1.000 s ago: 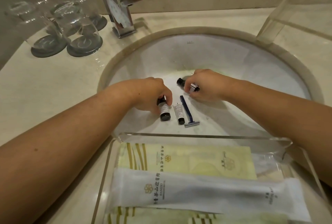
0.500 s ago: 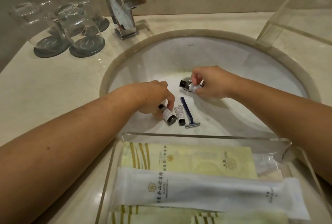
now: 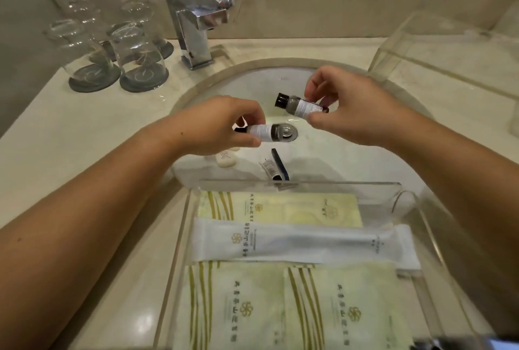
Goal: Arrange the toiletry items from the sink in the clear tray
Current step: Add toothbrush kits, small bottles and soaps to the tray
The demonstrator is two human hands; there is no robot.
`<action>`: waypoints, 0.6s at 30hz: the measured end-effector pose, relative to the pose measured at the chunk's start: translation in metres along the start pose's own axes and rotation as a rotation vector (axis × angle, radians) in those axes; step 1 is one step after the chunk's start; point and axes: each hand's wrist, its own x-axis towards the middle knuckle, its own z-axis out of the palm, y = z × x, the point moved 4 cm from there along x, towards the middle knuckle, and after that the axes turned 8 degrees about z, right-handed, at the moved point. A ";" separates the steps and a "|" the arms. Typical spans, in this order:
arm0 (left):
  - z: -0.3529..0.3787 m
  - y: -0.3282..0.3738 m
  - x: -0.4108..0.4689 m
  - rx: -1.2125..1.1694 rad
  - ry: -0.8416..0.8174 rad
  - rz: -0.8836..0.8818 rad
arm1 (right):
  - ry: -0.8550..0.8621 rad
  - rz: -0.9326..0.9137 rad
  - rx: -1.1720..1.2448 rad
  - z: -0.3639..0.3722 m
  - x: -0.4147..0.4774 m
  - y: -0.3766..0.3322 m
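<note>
Hands pinch one small dark white-labelled bottle each: left (image 3: 222, 124) bottle (image 3: 259, 131), right (image 3: 345, 108) bottle (image 3: 302, 105).

Hotel-type bathroom. Pale stone counter (image 3: 70, 136) w/ round undermount sink (image 3: 351, 158) below the fingers (image 3: 254, 117), chrome faucet (image 3: 196, 26) beyond them. Upturned glasses (image 3: 137, 49) on coasters far left. Branded sachets (image 3: 280, 209) in a clear tray (image 3: 404, 195) nearer than the fingers.

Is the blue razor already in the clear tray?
No, the blue razor lies in the sink, beyond the clear tray.
</note>
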 end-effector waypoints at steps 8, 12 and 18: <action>-0.037 0.049 -0.064 -0.132 0.206 -0.029 | 0.086 -0.060 0.043 -0.029 -0.072 -0.035; -0.047 0.074 -0.102 -0.191 0.241 -0.004 | 0.054 -0.111 0.041 -0.038 -0.114 -0.045; -0.038 0.106 -0.149 -0.241 0.188 0.012 | -0.066 -0.159 -0.006 -0.029 -0.166 -0.042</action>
